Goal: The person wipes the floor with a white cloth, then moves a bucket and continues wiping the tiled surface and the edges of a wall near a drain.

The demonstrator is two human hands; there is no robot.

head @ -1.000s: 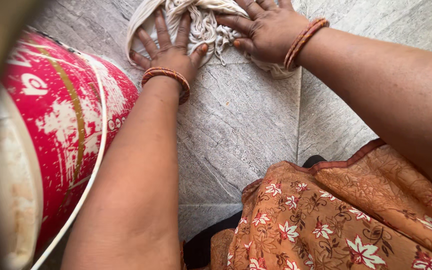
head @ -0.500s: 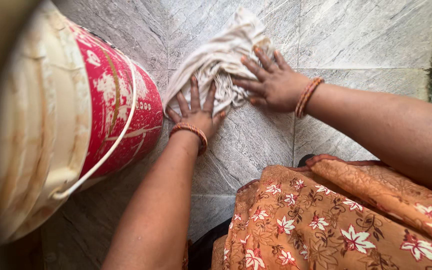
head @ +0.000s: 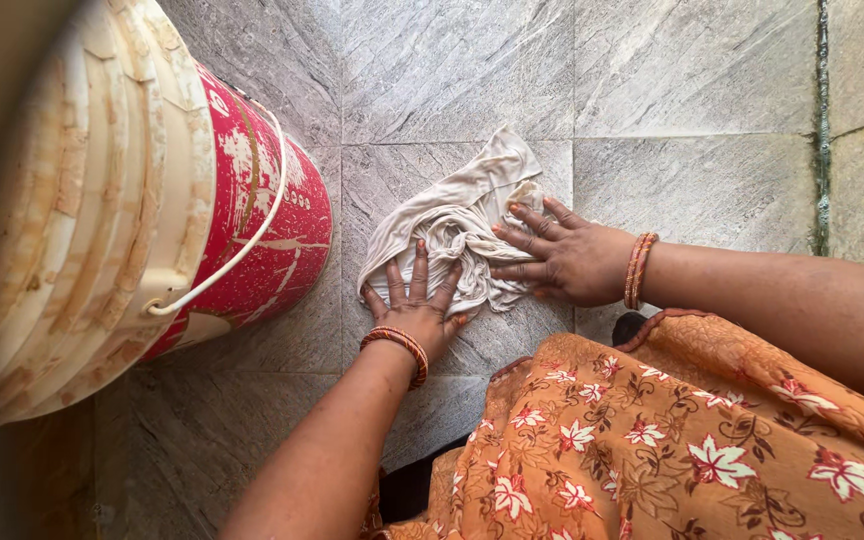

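Note:
A crumpled off-white cloth [head: 457, 215] lies on the grey stone floor tiles [head: 682, 90]. My left hand [head: 417, 305] presses flat on the cloth's near edge, fingers spread, with orange bangles at the wrist. My right hand [head: 562, 260] rests on the cloth's right side, fingers spread and pointing left, also with orange bangles on the wrist. Both palms lie on top of the fabric; neither hand closes around it.
A large red and cream plastic bucket [head: 152, 230] with a white wire handle stands on the floor at the left, close to the cloth. Orange floral fabric [head: 682, 440] of my clothing fills the lower right. A dark grout line [head: 824, 120] runs down the right side.
The view has pulled back and the cloth now sits lower in the frame, looking more spread and flattened. Both hands have stayed pressed on the cloth throughout.

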